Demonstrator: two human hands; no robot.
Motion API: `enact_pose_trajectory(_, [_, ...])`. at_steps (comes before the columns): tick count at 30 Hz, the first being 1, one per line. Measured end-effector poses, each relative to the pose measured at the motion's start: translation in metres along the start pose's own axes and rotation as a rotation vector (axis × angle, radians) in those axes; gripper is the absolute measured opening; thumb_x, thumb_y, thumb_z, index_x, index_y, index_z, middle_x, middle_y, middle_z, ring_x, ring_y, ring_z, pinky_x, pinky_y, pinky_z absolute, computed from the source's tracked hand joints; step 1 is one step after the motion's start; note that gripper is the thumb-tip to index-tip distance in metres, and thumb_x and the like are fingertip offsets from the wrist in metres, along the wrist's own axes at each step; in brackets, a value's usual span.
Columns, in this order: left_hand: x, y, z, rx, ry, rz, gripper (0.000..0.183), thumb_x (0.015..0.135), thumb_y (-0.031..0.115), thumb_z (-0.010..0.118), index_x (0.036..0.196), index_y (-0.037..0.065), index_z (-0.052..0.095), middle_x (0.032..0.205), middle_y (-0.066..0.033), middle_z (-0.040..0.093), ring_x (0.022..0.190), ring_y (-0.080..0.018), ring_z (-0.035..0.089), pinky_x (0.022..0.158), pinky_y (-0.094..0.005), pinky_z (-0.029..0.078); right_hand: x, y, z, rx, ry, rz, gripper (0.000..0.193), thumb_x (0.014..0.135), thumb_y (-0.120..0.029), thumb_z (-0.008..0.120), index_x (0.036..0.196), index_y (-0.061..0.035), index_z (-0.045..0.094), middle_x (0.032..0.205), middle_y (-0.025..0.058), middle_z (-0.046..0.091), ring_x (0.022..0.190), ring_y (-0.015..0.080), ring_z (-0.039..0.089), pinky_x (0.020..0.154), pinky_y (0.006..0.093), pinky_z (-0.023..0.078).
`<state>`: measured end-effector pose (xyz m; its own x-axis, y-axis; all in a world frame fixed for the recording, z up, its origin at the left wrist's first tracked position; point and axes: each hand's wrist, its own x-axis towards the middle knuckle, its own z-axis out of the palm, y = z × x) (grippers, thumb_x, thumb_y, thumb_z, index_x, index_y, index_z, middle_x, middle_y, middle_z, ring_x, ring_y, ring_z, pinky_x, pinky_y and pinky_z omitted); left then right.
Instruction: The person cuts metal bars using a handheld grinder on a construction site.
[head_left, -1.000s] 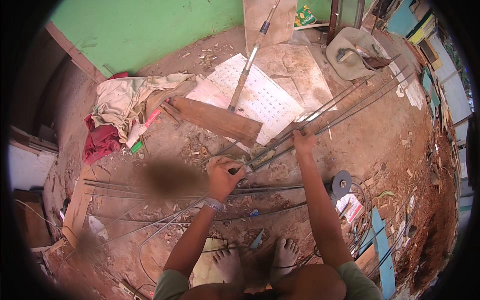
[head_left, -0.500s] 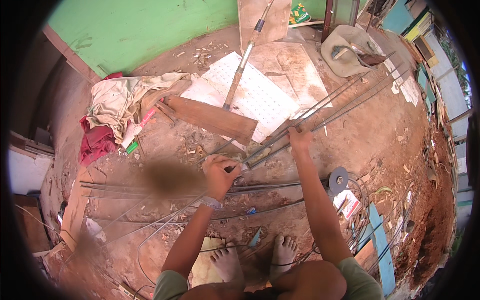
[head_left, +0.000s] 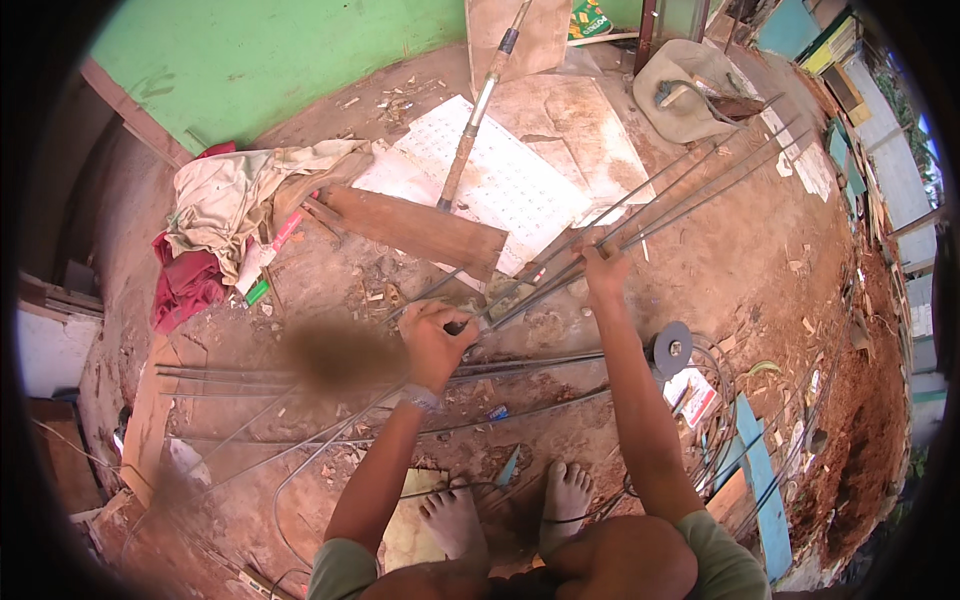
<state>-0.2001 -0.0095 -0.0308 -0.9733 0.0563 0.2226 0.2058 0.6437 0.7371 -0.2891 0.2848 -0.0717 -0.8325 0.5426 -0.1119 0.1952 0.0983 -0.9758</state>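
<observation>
A bundle of long, thin metal rods slants across the ground from the upper right toward my hands. My right hand is closed around them partway along, its forearm reaching up from the lower right. Nearer to me, my left hand is curled, with thumb and fingertips pressed at the rods' near ends. What lies inside its palm is hidden. More dark rods lie crosswise below my hands. A grey cutting disc stands just right of my right forearm, the rest of its tool mostly hidden.
A brown wooden board and white printed sheets lie ahead, with a pole over them. Crumpled cloth is at left. Tangled cable and a blue plank lie at right. My bare feet are below.
The far ends of the rods look more fanned apart. Both hands keep their grip with only a slight shift, and the whole view has moved a little.
</observation>
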Motion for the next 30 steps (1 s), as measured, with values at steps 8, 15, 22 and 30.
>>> enact_pose_trajectory(8, [-0.004, -0.011, 0.011, 0.093, 0.113, 0.008, 0.010, 0.073, 0.016, 0.077, 0.079, 0.009, 0.076, 0.083, -0.0063, 0.068, 0.096, -0.0278, 0.058, 0.092, -0.0434, 0.040, -0.038, -0.098, -0.074, 0.730, -0.008, 0.452, 0.014, 0.095, -0.015, 0.053, 0.094, -0.0039, 0.061, 0.079, 0.0019, 0.057, 0.069, 0.0141, 0.054, 0.067, 0.0337, 0.050])
enact_pose_trajectory(15, [-0.011, 0.015, 0.022, 0.081, 0.010, -0.034, 0.011, 0.074, 0.015, 0.075, 0.077, 0.004, 0.073, 0.084, -0.0113, 0.067, 0.087, -0.0315, 0.060, 0.083, -0.0449, 0.045, -0.055, -0.045, -0.185, 0.787, 0.122, 0.481, 0.013, 0.094, -0.020, 0.054, 0.090, -0.0071, 0.055, 0.072, 0.0032, 0.052, 0.056, 0.0173, 0.050, 0.052, 0.0350, 0.045])
enact_pose_trajectory(22, [-0.007, 0.003, 0.027, 0.111, -0.015, 0.121, 0.011, 0.073, 0.011, 0.074, 0.076, 0.001, 0.072, 0.082, -0.0139, 0.067, 0.083, -0.0335, 0.060, 0.076, -0.0488, 0.047, -0.041, 0.056, -0.233, 0.676, 0.096, 0.270, 0.015, 0.094, -0.025, 0.056, 0.087, -0.0126, 0.051, 0.066, -0.0007, 0.043, 0.050, 0.0127, 0.041, 0.047, 0.0313, 0.039])
enact_pose_trajectory(30, [-0.005, 0.008, 0.014, 0.177, 0.108, 0.093, 0.010, 0.072, 0.018, 0.074, 0.075, 0.008, 0.072, 0.078, -0.0099, 0.065, 0.082, -0.0314, 0.060, 0.087, -0.0466, 0.041, -0.072, -0.066, -0.194, 0.751, 0.285, 0.603, 0.026, 0.097, -0.036, 0.055, 0.086, -0.0125, 0.051, 0.057, -0.0027, 0.034, 0.045, 0.0126, 0.035, 0.044, 0.0325, 0.037])
